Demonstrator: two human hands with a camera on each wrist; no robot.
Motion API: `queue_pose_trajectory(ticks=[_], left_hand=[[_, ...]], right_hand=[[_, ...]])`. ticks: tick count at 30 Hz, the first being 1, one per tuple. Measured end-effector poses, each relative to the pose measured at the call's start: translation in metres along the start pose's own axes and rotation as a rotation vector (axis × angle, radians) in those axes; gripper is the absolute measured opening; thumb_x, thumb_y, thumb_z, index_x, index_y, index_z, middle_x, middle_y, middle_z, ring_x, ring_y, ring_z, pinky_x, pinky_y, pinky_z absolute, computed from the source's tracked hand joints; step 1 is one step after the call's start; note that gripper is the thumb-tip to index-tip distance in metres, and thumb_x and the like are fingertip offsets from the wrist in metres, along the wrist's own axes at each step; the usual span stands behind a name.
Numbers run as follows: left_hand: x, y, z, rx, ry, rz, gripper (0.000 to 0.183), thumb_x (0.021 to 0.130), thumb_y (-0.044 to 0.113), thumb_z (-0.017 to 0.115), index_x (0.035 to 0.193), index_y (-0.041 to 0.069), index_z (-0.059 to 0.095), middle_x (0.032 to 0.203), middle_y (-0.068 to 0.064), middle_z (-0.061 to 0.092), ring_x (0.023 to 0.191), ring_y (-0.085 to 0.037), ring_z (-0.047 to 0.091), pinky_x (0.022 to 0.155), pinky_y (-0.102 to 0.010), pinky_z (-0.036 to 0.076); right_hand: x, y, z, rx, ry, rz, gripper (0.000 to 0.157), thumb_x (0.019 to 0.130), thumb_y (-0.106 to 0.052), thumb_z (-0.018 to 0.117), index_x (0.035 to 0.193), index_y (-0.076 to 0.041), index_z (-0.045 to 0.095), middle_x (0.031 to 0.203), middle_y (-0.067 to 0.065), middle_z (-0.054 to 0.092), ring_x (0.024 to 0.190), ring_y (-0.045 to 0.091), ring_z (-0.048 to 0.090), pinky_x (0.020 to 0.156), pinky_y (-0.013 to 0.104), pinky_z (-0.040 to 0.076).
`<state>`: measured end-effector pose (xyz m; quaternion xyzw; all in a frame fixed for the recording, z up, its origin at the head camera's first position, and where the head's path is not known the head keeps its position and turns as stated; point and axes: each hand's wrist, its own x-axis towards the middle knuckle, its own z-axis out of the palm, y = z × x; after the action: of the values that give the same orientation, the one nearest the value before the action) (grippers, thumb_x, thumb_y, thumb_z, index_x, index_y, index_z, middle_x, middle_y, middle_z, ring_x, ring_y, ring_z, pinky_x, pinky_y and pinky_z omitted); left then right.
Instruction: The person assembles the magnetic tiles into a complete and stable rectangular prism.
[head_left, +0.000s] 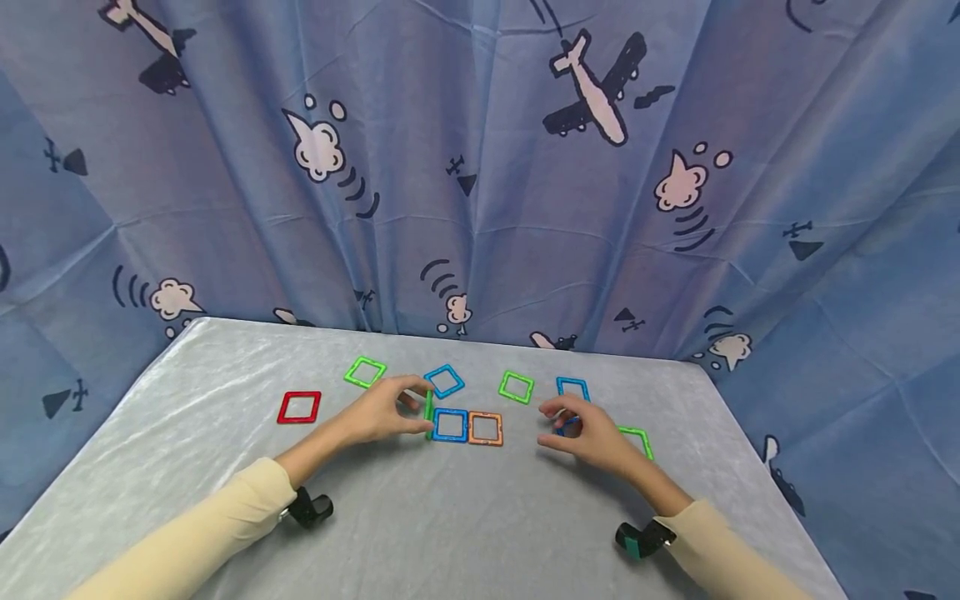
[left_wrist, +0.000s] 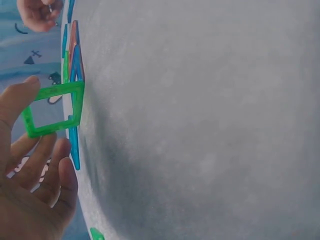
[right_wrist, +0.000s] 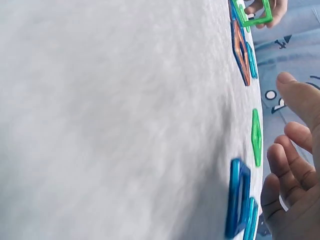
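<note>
My left hand [head_left: 386, 412] pinches a green square magnetic tile [left_wrist: 77, 102] between thumb and fingers. It stands on edge along the left side of a blue tile [head_left: 450, 439] that lies flat. An orange tile [head_left: 486, 442] lies against that blue one on its right. My right hand [head_left: 592, 435] hovers with relaxed, parted fingers and nothing between them. Beneath it is a dark blue tile [right_wrist: 239, 197], partly hidden by the fingers in the head view. A green tile [head_left: 636, 431] shows past the right wrist.
Along the back lie a green tile [head_left: 352, 369], a tilted blue tile [head_left: 457, 375], another green tile [head_left: 517, 400] and a light blue tile [head_left: 572, 381]. A red tile [head_left: 302, 394] is off to the left. A patterned blue curtain [head_left: 495, 275] hangs behind the grey-covered table [head_left: 450, 525].
</note>
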<state>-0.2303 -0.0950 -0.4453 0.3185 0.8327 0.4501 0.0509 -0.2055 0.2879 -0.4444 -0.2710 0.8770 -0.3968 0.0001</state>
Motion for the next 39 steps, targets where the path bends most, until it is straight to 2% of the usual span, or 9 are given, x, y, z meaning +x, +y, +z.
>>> queue_pose_trajectory(ticks=[5, 7, 13, 20, 28, 35, 39], left_hand=[[0.000, -0.001, 0.000, 0.012, -0.004, -0.002, 0.055, 0.085, 0.021, 0.086, 0.131, 0.000, 0.063, 0.125, -0.015, 0.065, 0.102, -0.027, 0.068, 0.085, -0.045, 0.056], [0.000, -0.002, -0.001, 0.017, -0.004, -0.004, 0.055, 0.085, 0.021, 0.086, 0.130, 0.000, 0.063, 0.124, -0.014, 0.066, 0.101, -0.026, 0.068, 0.084, -0.045, 0.056], [0.000, -0.002, -0.002, 0.022, -0.007, -0.001, 0.055, 0.085, 0.022, 0.086, 0.130, 0.000, 0.063, 0.122, -0.014, 0.067, 0.100, -0.024, 0.068, 0.085, -0.043, 0.056], [0.000, 0.000, -0.002, 0.020, -0.009, 0.001, 0.055, 0.085, 0.021, 0.085, 0.130, -0.001, 0.063, 0.124, -0.016, 0.066, 0.101, -0.024, 0.068, 0.085, -0.045, 0.056], [0.000, 0.001, -0.002, 0.025, -0.010, -0.006, 0.055, 0.085, 0.020, 0.085, 0.130, -0.001, 0.063, 0.123, -0.015, 0.066, 0.101, -0.024, 0.068, 0.085, -0.045, 0.055], [0.000, 0.001, -0.002, 0.030, -0.006, -0.003, 0.055, 0.085, 0.021, 0.086, 0.131, -0.001, 0.063, 0.125, -0.015, 0.065, 0.101, -0.024, 0.068, 0.085, -0.043, 0.056], [0.000, 0.001, -0.002, 0.026, -0.007, -0.003, 0.055, 0.085, 0.020, 0.085, 0.130, -0.001, 0.063, 0.124, -0.016, 0.066, 0.101, -0.024, 0.068, 0.085, -0.044, 0.055]], right_hand=[[-0.017, 0.004, -0.008, -0.002, 0.032, -0.055, 0.040, 0.084, -0.009, 0.085, 0.119, 0.001, 0.067, 0.106, 0.014, 0.067, 0.084, 0.029, 0.061, 0.063, 0.034, 0.052], [-0.023, 0.003, -0.012, 0.004, 0.036, -0.050, 0.041, 0.084, -0.008, 0.085, 0.119, 0.001, 0.067, 0.106, 0.014, 0.067, 0.084, 0.029, 0.061, 0.062, 0.034, 0.051], [-0.038, 0.002, -0.023, 0.002, 0.027, 0.030, 0.044, 0.084, -0.014, 0.086, 0.121, -0.001, 0.067, 0.109, 0.013, 0.065, 0.088, 0.031, 0.061, 0.065, 0.030, 0.051], [-0.051, 0.007, -0.029, -0.051, 0.024, 0.082, 0.049, 0.082, -0.020, 0.089, 0.121, -0.001, 0.067, 0.109, 0.012, 0.064, 0.089, 0.032, 0.059, 0.064, 0.034, 0.050], [-0.057, 0.009, -0.028, -0.082, 0.050, 0.117, 0.054, 0.080, -0.023, 0.090, 0.124, -0.002, 0.067, 0.108, 0.011, 0.062, 0.090, 0.026, 0.057, 0.066, 0.035, 0.050], [-0.055, 0.009, -0.027, -0.098, 0.072, 0.138, 0.054, 0.077, -0.023, 0.092, 0.120, -0.002, 0.068, 0.094, 0.009, 0.059, 0.081, 0.025, 0.054, 0.065, 0.031, 0.046], [-0.053, 0.009, -0.026, -0.084, 0.070, 0.187, 0.054, 0.076, -0.024, 0.092, 0.119, -0.002, 0.068, 0.089, 0.007, 0.057, 0.077, 0.023, 0.052, 0.064, 0.029, 0.043]])
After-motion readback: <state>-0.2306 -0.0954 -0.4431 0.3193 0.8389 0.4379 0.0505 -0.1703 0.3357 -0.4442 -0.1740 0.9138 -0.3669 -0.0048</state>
